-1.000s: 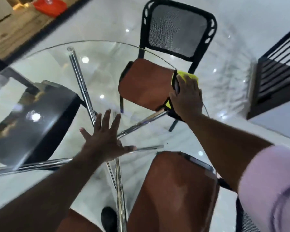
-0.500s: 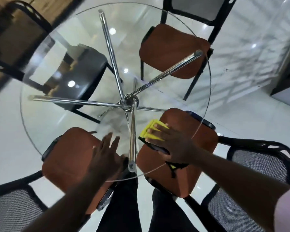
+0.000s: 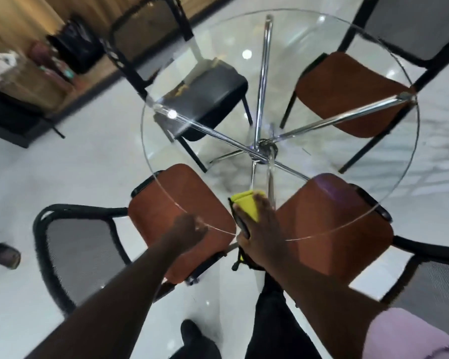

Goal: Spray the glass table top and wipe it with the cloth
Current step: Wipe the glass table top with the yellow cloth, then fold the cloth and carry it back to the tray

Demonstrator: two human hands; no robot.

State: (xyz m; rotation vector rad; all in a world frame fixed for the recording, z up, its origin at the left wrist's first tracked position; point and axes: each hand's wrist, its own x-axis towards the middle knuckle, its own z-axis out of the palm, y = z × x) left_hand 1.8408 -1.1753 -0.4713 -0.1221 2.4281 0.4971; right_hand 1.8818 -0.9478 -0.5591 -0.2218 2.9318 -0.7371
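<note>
My right hand (image 3: 263, 229) now sits nearer me, fingers flat, pressing the cloth (image 3: 246, 207) by the near rim of the glass table top (image 3: 309, 29). My left hand (image 3: 189, 229) is at the rim, its fingers too blurred to tell. I judge the wiping is partway done.

You have bright, even white light here: the pale floor (image 3: 75, 177) is almost washed out, and round white light spots (image 3: 246, 54) glare off the glass tabletop (image 3: 360, 161). A faint purple flare (image 3: 329, 187) lies across the near right chair seat (image 3: 335, 229). The whole picture is soft; your left hand (image 3: 189, 229) and the wooden furniture (image 3: 24, 73) at the upper left are badly smeared. The wide lens bows the chair backs (image 3: 75, 250) at the edges, and the shadows beneath the glass are weak and diffuse.
</note>
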